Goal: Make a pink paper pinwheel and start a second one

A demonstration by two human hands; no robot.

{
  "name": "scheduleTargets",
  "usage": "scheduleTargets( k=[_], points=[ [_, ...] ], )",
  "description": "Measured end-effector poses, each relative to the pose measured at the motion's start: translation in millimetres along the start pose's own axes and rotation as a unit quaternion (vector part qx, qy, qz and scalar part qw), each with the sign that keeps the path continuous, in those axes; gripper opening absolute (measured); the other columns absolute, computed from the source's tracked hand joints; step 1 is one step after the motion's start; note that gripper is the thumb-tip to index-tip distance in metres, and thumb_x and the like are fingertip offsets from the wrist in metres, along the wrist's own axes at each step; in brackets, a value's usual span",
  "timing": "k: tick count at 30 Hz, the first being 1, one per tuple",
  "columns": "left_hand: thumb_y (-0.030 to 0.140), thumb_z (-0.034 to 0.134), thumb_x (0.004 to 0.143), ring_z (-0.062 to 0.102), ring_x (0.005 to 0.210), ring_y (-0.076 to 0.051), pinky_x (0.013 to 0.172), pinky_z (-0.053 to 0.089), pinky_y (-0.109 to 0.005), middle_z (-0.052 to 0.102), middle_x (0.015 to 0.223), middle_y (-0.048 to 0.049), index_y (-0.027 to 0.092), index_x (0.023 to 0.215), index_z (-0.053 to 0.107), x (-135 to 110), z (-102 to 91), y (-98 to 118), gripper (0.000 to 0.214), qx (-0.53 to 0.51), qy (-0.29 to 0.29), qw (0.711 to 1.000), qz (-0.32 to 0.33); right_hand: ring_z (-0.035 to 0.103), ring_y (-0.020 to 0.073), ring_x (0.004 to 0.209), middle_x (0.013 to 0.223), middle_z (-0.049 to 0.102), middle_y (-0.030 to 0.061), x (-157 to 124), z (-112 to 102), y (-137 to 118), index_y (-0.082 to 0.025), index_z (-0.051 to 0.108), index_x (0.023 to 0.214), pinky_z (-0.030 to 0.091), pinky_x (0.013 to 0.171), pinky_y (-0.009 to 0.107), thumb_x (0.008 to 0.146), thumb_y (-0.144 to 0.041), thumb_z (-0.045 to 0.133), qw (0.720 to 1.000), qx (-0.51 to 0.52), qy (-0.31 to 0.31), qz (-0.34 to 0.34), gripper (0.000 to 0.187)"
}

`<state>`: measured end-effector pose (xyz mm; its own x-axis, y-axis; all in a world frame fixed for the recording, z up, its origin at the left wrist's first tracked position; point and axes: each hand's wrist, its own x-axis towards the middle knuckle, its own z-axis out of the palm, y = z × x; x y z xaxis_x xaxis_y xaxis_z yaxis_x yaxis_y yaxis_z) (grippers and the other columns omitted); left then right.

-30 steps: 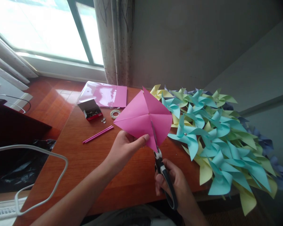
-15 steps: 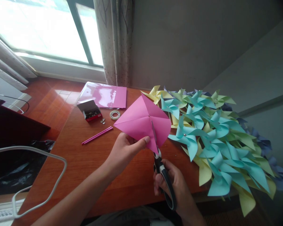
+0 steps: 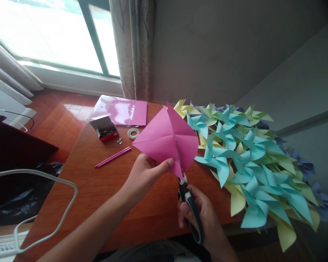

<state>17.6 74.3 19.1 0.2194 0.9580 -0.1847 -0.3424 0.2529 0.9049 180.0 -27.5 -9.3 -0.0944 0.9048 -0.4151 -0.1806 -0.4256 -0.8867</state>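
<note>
My left hand (image 3: 153,167) pinches the lower left edge of a pink paper square (image 3: 160,136), thumb on top and fingers hidden beneath. The square is held up above the table, turned corner toward me, with crease lines and a small dot at its middle. At its far corner a slit parts the paper into two points. My right hand (image 3: 198,209) grips the black and white handles of a pair of scissors (image 3: 194,211). Their blades lie along the crease from the near corner, with the tip close to the middle dot.
Several blue and yellow paper pinwheels (image 3: 251,163) fill the right side of the wooden table (image 3: 109,203). To the left lie pink sticks (image 3: 113,157), a small open box (image 3: 104,128), metal pieces (image 3: 119,140), a tape roll (image 3: 133,133) and pink paper in a clear sleeve (image 3: 120,111).
The slit at the paper's far corner has spread, with one point now lifted higher. My hands and the scissors have hardly moved.
</note>
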Motion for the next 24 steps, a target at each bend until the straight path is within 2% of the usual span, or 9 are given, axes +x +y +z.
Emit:
scheduleTargets(
  k=[13,24],
  points=[
    [0.022,0.082,0.075,0.060,0.064,-0.009,0.058,0.048,-0.017,0.071,0.070,0.0009,0.013,0.076,0.070,0,-0.1,-1,0.015,-0.036,-0.025,0.999,-0.008,0.053,0.0063,0.044,0.062,0.052,-0.0061,2,2,9,-0.019,0.052,0.085,0.040,0.045,0.017,0.078,-0.059,0.076,0.999,-0.002,0.022,-0.030,0.047],
    [0.021,0.082,0.075,0.061,0.064,-0.009,0.058,0.049,-0.017,0.072,0.071,0.0004,0.013,0.076,0.071,1,0.5,-1,0.014,-0.041,-0.026,0.999,-0.010,0.053,0.0061,0.042,0.060,0.052,-0.0067,4,2,12,-0.019,0.051,0.086,0.038,0.043,0.016,0.078,-0.058,0.076,0.999,0.004,0.012,-0.037,0.047]
  ],
)
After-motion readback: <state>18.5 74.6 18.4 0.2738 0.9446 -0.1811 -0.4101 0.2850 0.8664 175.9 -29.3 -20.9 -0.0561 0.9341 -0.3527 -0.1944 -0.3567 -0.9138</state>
